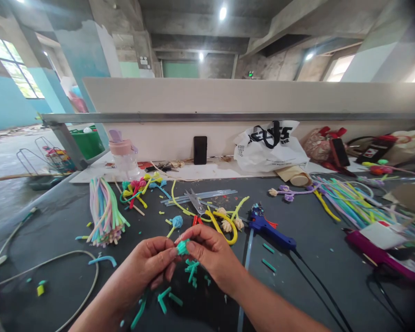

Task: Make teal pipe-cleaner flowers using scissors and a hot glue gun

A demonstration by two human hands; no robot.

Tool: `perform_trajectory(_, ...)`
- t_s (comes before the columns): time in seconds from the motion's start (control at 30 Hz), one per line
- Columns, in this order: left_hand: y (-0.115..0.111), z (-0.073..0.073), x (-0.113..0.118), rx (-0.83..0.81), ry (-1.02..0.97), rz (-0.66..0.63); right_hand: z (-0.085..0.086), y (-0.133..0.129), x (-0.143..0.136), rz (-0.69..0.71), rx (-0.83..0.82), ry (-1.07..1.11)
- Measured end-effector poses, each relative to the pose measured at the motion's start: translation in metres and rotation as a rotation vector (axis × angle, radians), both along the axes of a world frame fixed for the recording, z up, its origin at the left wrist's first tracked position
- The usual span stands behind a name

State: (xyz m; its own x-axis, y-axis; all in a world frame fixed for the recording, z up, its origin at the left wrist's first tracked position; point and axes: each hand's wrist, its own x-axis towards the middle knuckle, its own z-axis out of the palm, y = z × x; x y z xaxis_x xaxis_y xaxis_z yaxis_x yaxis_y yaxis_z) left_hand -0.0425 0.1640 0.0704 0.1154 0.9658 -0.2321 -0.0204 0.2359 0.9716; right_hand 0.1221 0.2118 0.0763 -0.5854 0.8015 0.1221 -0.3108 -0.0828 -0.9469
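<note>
My left hand (pixel 155 258) and my right hand (pixel 209 251) meet at the front middle of the table. Between their fingertips they pinch a small teal pipe-cleaner bud (pixel 183 248), partly covered by the fingers. Short cut pieces of teal pipe cleaner (pixel 175 299) lie on the table below the hands. Just beyond the fingers is a blue pipe-cleaner ball (pixel 177 222) on a yellow-green stem. Scissors with yellow handles (pixel 234 236) lie behind my right hand, blades pointing away. To the right rests a blue glue gun (pixel 273 231) with a clear glue stick near it.
A bundle of pastel pipe cleaners (pixel 105 212) lies at left, with more strands (pixel 346 198) at right. Along the back stand a clear bottle (pixel 124 161), a phone (pixel 200 150) and a white bag (pixel 268 150). A purple glue gun (pixel 376 253) and cables (pixel 318 281) occupy the right side.
</note>
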Motion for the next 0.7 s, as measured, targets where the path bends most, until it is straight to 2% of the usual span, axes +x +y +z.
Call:
perform_trajectory(0.27, 0.0002, 0.0020, 0.0097, 0.041, -0.003, 0.094, -0.0050, 0.0009, -0.0009, -0.073, -0.012, -0.008)
perform_trajectory(0.43, -0.0003, 0.0002, 0.0065, 0.068, -0.086, 0.041, -0.0043, 0.0014, -0.0021, -0.055, -0.030, 0.002)
perform_trajectory(0.7, -0.0012, 0.0016, 0.0089, 0.036, -0.015, 0.115, -0.0063, 0.0011, 0.0011, -0.024, 0.069, -0.046)
